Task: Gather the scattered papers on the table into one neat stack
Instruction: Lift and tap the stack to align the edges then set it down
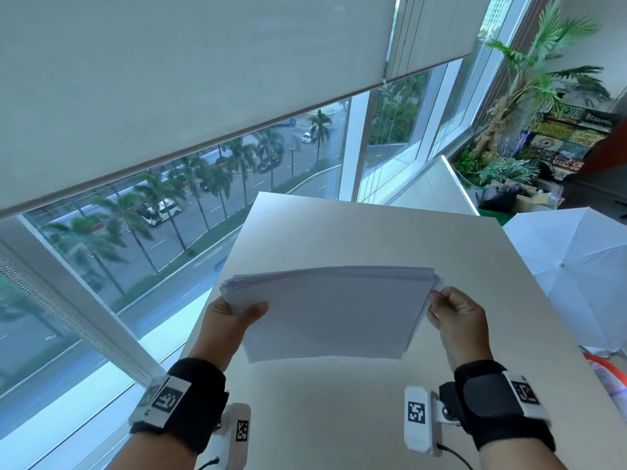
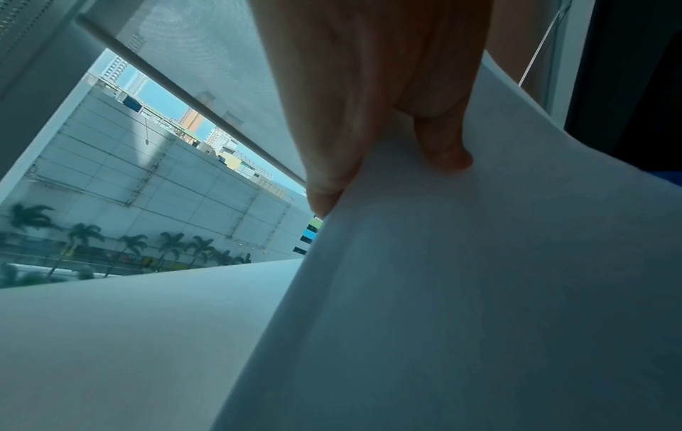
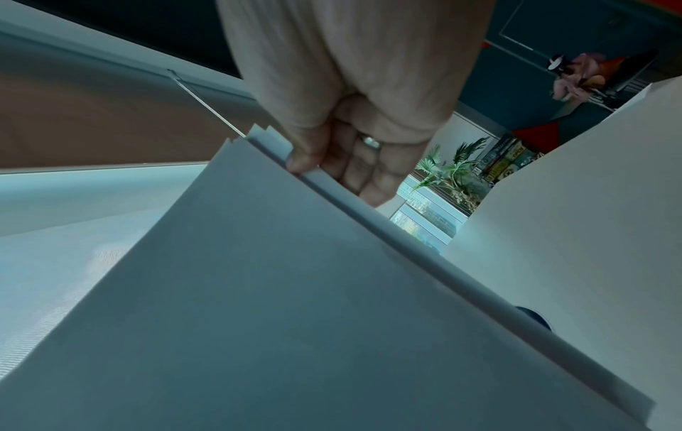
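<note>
A stack of white papers (image 1: 334, 313) stands nearly upright above the pale table (image 1: 339, 418), lower edge toward me, its top edges slightly fanned. My left hand (image 1: 234, 317) grips its left side, thumb across the near face. My right hand (image 1: 451, 313) pinches the upper right corner. In the left wrist view the thumb (image 2: 442, 145) presses into the papers (image 2: 479, 291). The right wrist view shows my right hand (image 3: 324, 163) clamping the edge of the papers (image 3: 276, 306), whose corner sheets sit stepped.
A large window with lowered roller blinds (image 1: 203, 79) runs along the left and far side. A white umbrella (image 1: 576, 269) stands to the right of the table, with potted plants (image 1: 522, 96) and boxes beyond. The table edge drops off at left.
</note>
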`<state>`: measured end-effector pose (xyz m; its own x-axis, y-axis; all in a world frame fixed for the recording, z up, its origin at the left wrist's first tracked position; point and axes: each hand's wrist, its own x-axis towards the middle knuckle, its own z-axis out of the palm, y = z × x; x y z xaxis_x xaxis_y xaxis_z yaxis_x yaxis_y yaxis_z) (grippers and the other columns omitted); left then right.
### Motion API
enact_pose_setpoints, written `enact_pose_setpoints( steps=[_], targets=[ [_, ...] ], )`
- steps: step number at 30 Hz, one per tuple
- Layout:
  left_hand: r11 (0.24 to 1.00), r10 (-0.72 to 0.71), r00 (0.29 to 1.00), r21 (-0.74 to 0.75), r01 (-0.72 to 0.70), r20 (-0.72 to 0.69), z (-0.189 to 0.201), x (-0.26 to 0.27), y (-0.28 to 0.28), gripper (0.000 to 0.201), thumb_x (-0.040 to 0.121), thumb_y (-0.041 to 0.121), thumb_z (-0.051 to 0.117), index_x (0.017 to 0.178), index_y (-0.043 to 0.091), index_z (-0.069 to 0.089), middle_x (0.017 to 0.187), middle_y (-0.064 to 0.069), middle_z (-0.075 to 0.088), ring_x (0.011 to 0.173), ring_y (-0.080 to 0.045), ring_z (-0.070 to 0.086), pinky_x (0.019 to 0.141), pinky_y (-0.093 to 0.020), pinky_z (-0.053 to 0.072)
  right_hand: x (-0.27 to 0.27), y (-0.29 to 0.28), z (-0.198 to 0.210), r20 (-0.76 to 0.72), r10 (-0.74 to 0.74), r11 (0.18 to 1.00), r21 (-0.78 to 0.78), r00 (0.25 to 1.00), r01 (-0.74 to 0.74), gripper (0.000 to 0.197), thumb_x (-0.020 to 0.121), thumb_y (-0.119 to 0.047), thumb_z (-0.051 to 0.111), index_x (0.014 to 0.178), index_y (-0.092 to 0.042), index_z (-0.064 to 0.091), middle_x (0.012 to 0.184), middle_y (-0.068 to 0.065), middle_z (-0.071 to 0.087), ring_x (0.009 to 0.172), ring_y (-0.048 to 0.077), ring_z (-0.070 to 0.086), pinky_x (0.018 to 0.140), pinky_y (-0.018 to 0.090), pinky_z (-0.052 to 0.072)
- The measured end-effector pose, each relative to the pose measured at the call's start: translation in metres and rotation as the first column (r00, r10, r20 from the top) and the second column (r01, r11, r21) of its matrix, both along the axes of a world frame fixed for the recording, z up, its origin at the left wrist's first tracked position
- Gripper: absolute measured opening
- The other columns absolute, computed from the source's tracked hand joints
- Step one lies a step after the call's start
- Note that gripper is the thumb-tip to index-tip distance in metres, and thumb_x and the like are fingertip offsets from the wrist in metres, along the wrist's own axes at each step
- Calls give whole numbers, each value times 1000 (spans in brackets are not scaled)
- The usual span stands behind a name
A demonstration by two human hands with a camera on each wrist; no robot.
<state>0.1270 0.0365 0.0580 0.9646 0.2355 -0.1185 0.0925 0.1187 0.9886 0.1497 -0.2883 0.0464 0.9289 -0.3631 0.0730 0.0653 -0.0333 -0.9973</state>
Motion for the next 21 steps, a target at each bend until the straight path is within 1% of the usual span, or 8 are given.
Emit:
enact_pose_setpoints(
  steps=[3, 6, 8, 10, 15, 16, 18, 21],
  targets=[
    [1000, -4, 999, 23, 5, -44, -9, -5, 0, 23, 79, -8, 64, 80, 15, 68, 63, 12, 74, 59, -1, 67, 62, -16, 55, -5, 3, -9, -93, 19, 999, 34, 996, -16, 51, 91, 1, 50, 46, -22, 51, 48, -9, 35, 50, 1, 35, 63, 16, 41],
    [999, 3, 999, 40, -2, -34, -9, -7, -3, 21, 79, -7, 65, 80, 14, 68, 65, 9, 73, 62, -9, 67, 59, -14, 54, -10, 4, -11, -146, 26, 995, 97, 989, -12, 49, 92, -2, 50, 50, -23, 60, 47, -15, 48, 55, -1, 44, 69, 17, 47],
    [998, 49, 999, 47, -49, -4, -7, -7, -6, 20, 79, -6, 65, 79, 14, 68, 64, 10, 71, 61, -9, 65, 56, -12, 53, -11, 6, -5, -138, 33, 995, 93, 990, -20, 50, 93, -2, 49, 51, -24, 63, 47, -16, 51, 51, -6, 47, 67, 14, 50],
    [995, 89, 996, 47, -90, 32, -3, -5, -10, 19, 79, -4, 65, 78, 15, 67, 58, 13, 70, 56, -3, 64, 55, -13, 52, -12, 8, 4, -106, 34, 994, 103, 994, -23, 53, 93, 0, 47, 50, -25, 65, 45, -15, 51, 49, -6, 48, 64, 9, 52],
    [984, 176, 981, 11, -178, 85, 0, 2, -20, 23, 79, -3, 65, 75, 19, 66, 65, 10, 69, 61, -8, 62, 61, -19, 53, -13, 14, 22, -89, 26, 990, 140, 996, -14, 47, 93, 1, 46, 55, -19, 64, 46, -14, 54, 49, -6, 49, 64, 9, 53],
    [984, 174, 981, 25, -176, 81, -1, 2, -20, 22, 79, -3, 65, 75, 18, 66, 69, 5, 69, 63, -12, 62, 62, -21, 53, -14, 16, 22, -103, 33, 990, 137, 994, -18, 42, 94, 0, 46, 60, -18, 62, 50, -13, 55, 52, -5, 50, 66, 12, 54],
    [985, 159, 986, 56, -162, 56, -8, 1, -20, 20, 79, -3, 65, 77, 16, 65, 75, -3, 67, 71, -21, 61, 67, -27, 51, -17, 20, 22, -141, 45, 990, 141, 989, -25, 33, 95, -5, 45, 70, -19, 62, 66, -3, 58, 66, 4, 53, 73, 20, 52],
    [987, 144, 990, 66, -144, 13, -16, 0, -16, 20, 79, -3, 65, 76, 17, 64, 76, -2, 66, 70, -22, 60, 60, -20, 52, -20, 22, 25, -178, 25, 994, 113, 984, -5, 33, 97, -13, 43, 74, -26, 63, 84, 4, 56, 80, 12, 50, 79, 22, 43]
  ],
)
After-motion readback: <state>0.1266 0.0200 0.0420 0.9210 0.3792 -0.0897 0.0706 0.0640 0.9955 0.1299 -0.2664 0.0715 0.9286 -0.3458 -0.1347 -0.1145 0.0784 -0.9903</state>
